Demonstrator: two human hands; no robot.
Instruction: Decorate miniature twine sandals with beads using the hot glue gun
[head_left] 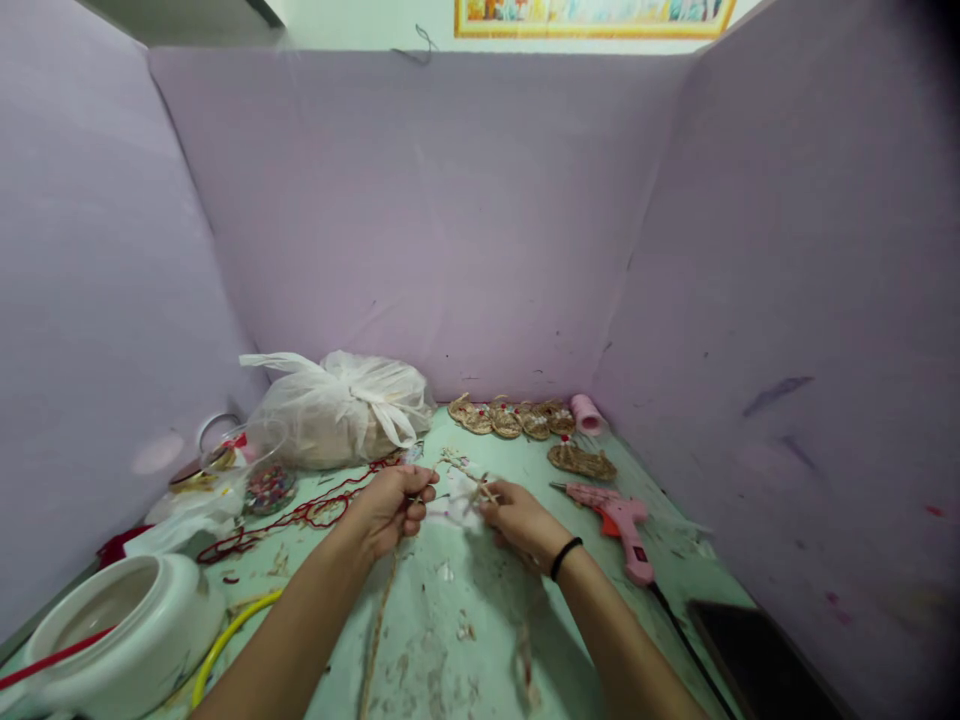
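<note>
My left hand is closed in a pinch on a strand of jute twine that trails back along the green table towards me. My right hand, with a black band at the wrist, is closed on a small straw-coloured twine piece held between both hands. The two hands almost touch above the middle of the table. What exactly the small piece is cannot be made out.
A pink glue gun lies right of my hands. Several woven jute pieces and a pink spool sit at the back. A white plastic bag, bead jar, red cord and white pot stand left. Purple panels wall the table.
</note>
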